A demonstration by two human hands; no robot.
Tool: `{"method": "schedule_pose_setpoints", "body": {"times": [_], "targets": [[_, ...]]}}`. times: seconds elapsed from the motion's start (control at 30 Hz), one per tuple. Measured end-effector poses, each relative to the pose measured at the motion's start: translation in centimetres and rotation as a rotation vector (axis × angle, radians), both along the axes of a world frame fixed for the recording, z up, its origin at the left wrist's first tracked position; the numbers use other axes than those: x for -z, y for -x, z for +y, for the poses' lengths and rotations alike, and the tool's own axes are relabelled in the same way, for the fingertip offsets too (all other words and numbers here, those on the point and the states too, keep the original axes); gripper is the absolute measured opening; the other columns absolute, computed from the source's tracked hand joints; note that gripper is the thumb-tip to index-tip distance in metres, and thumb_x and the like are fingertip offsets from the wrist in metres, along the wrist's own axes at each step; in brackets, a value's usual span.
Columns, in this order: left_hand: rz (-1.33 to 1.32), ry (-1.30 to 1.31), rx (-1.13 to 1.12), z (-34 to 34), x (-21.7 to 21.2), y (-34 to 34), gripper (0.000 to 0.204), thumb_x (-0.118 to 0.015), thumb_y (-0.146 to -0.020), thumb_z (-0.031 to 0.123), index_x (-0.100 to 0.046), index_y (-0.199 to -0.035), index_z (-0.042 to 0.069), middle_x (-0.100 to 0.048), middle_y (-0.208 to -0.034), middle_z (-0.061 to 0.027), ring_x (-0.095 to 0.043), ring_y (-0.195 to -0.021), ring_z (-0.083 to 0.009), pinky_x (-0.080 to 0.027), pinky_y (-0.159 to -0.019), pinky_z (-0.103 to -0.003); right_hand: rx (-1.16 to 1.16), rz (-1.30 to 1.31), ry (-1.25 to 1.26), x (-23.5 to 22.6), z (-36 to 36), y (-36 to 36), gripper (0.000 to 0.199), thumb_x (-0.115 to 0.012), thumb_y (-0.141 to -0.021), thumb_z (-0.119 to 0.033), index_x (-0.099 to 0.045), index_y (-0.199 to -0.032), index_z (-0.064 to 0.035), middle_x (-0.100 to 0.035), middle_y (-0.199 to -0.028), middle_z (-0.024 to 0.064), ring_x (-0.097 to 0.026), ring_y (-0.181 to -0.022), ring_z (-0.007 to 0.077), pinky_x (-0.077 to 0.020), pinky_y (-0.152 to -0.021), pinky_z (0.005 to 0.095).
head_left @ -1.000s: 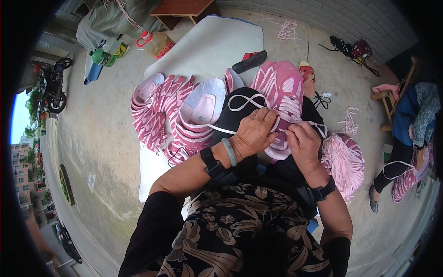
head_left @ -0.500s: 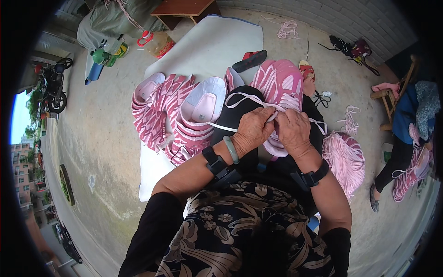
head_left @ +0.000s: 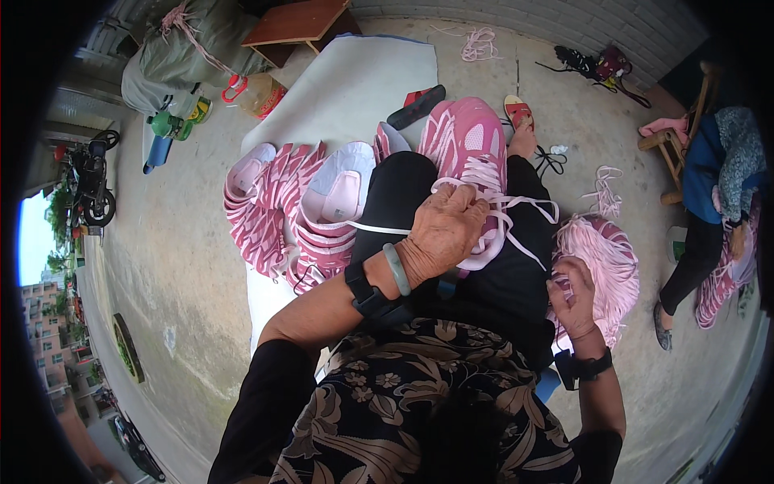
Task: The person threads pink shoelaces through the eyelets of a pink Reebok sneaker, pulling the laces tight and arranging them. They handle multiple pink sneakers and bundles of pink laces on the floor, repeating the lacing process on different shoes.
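A pink sneaker rests on my lap, toe pointing away, with a pale lace threaded across its upper part. My left hand is closed over the shoe's opening, gripping the lace there; one lace end trails left past it, and loose loops hang to its right. What the fingertips pinch is partly hidden. Lower and to the right, my right hand is off the shoe, its fingers loosely bent and apart with nothing seen in them. It is beside a thick bundle of pink laces, overlapping its left edge.
Nested pink shoe uppers stand in stacks on a white sheet to the left. A dark sandal lies above them. Bottles and a wooden stool are farther off. Another person sits at the right with pink shoes.
My right hand has left the shoe and moved down right to the lace bundle. The left hand stays at the shoe, now closed over its opening. Lace loops have fallen to the right.
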State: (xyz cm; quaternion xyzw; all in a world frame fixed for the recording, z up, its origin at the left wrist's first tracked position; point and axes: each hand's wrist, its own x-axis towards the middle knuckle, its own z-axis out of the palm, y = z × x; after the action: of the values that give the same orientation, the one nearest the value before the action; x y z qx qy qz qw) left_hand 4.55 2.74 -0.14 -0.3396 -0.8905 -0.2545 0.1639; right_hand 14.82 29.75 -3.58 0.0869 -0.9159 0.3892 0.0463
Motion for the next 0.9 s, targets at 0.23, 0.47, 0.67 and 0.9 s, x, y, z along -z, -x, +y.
{"method": "schedule_pose_setpoints", "body": {"times": [0.23, 0.47, 0.67, 0.9], "targets": [[-0.001, 0.071, -0.053, 3.1, 1.7, 1.0, 0.031, -0.058, -0.064, 0.012, -0.061, -0.093, 0.003, -0.061, -0.086, -0.0106, -0.059, -0.083, -0.0276, -0.047, -0.072, -0.037, 0.000, 0.248, -0.105, -0.5, -9.4, 7.4, 0.055, -0.070, -0.063, -0.013, -0.047, -0.112, -0.0003, -0.052, -0.106, 0.0174, -0.050, -0.100, 0.0339, -0.0390, -0.088, 0.0409], [-0.248, 0.082, -0.113, 2.4, 0.6, 0.9, 0.017, -0.057, -0.072, 0.010, -0.056, -0.087, 0.004, -0.061, -0.070, -0.0117, -0.061, -0.069, -0.0304, -0.047, -0.059, -0.041, 0.125, -0.184, 0.364, 2.9, -9.2, 8.2, 0.051, -0.076, -0.065, -0.018, -0.045, -0.103, -0.0058, -0.053, -0.077, 0.0100, -0.055, -0.061, 0.0206, -0.0455, -0.054, 0.0291], [-0.200, 0.268, -0.037, 2.7, 0.7, 1.5, 0.012, -0.058, -0.071, 0.014, -0.059, -0.080, 0.007, -0.059, -0.066, -0.0082, -0.060, -0.064, -0.0278, -0.047, -0.058, -0.038, 0.102, -0.006, 0.215, 2.1, -9.3, 7.3, 0.050, -0.072, -0.064, -0.005, -0.046, -0.107, -0.0038, -0.051, -0.073, 0.0084, -0.048, -0.054, 0.0152, -0.0426, -0.051, 0.0262], [-0.053, 0.234, -0.102, 3.5, 2.3, 1.0, 0.011, -0.059, -0.067, 0.015, -0.058, -0.074, 0.006, -0.059, -0.074, -0.0083, -0.060, -0.066, -0.0264, -0.047, -0.061, -0.037, 0.026, 0.196, 0.239, 3.2, -9.1, 8.1, 0.041, -0.059, -0.066, -0.003, -0.052, -0.107, -0.0015, -0.058, -0.088, 0.0174, -0.059, -0.078, 0.0348, -0.0495, -0.068, 0.0374]]}}
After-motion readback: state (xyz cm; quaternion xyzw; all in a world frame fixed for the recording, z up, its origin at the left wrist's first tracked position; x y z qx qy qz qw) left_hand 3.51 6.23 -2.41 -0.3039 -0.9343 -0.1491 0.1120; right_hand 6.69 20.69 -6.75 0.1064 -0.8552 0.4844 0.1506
